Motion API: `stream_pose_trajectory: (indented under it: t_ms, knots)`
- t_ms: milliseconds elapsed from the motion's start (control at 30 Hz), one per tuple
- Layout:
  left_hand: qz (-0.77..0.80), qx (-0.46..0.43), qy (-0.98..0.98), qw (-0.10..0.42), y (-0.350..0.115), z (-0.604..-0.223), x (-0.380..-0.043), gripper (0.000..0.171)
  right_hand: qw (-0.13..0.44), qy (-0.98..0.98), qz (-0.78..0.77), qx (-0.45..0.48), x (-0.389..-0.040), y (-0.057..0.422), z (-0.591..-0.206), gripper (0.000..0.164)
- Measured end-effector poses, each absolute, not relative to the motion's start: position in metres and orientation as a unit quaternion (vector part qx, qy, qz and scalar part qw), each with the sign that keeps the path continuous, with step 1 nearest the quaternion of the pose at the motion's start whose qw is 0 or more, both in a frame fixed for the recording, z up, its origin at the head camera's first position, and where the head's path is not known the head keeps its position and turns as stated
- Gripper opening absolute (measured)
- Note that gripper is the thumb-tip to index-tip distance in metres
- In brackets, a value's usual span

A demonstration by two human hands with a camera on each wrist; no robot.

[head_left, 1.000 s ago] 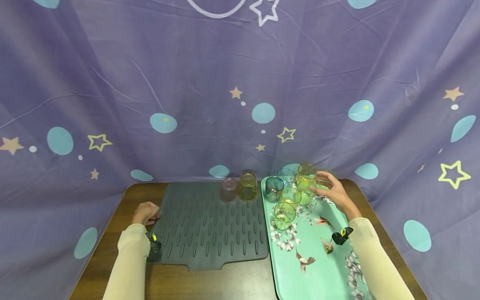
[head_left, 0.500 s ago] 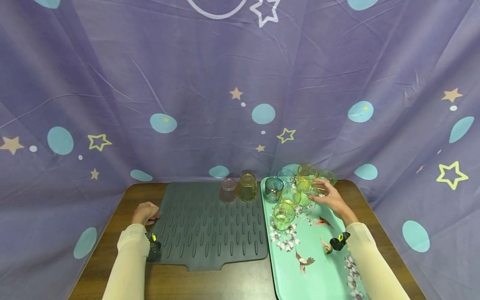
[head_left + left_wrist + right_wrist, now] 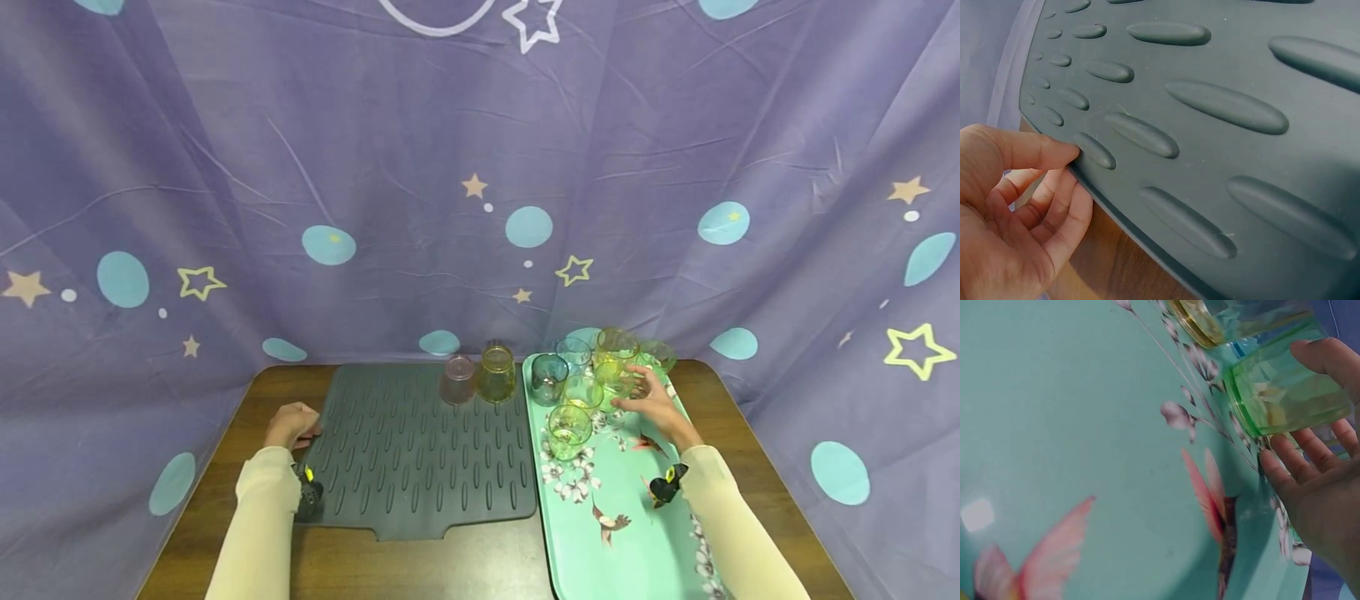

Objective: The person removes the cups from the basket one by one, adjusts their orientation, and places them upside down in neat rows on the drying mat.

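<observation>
At the mat's left edge, my left hand point(image 3: 292, 425) pinches the dark grey ridged drying mat point(image 3: 1147, 81), its thumb on the top and its fingers curled at the rim. My right hand point(image 3: 658, 407) reaches over the green tray point(image 3: 600, 558) with fingers spread about a green glass tumbler point(image 3: 1285, 387). In the right wrist view the thumb overlaps the glass's side and the other fingers lie along the opposite side; whether they touch cannot be told. Upside down at the mat's back stand a pink glass point(image 3: 457, 382) and an amber glass point(image 3: 497, 375).
Several glasses crowd the tray's back: a dark blue glass point(image 3: 549, 379), a clear blue one point(image 3: 573, 354), an amber one point(image 3: 617, 343) and another green one point(image 3: 658, 357). Nearer stands a yellow-green glass point(image 3: 568, 431). A purple curtain point(image 3: 405, 208) hangs behind the wooden table point(image 3: 465, 567).
My right hand has drawn back and down, away from the amber glass and the rear green glass, to the nearer green tumbler. The left hand stays at the mat's edge.
</observation>
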State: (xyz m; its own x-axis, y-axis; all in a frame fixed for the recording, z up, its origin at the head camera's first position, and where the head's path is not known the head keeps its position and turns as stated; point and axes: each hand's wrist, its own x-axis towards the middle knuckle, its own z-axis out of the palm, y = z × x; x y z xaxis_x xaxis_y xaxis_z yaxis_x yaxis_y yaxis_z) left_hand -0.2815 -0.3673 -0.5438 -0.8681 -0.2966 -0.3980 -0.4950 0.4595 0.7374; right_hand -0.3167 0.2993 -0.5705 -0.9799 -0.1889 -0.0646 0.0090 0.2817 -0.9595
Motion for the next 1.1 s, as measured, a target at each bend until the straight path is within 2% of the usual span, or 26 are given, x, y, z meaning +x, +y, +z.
stream_pose_trajectory:
  t_ms: [600, 867, 1100]
  knots:
    - [0.459, -0.236, 0.849, 0.110, -0.363, -0.538, -0.278, 0.012, 0.059, 0.779, -0.624, -0.017, -0.321, 0.283, -0.572, 0.086]
    - [0.460, -0.238, 0.848, 0.112, -0.363, -0.538, -0.278, 0.012, 0.080, 0.787, -0.612, -0.006, -0.317, 0.283, -0.566, 0.089]
    - [0.458, -0.236, 0.849, 0.114, -0.367, -0.541, -0.281, 0.011, 0.066, 0.786, -0.615, -0.006, -0.313, 0.288, -0.574, 0.088]
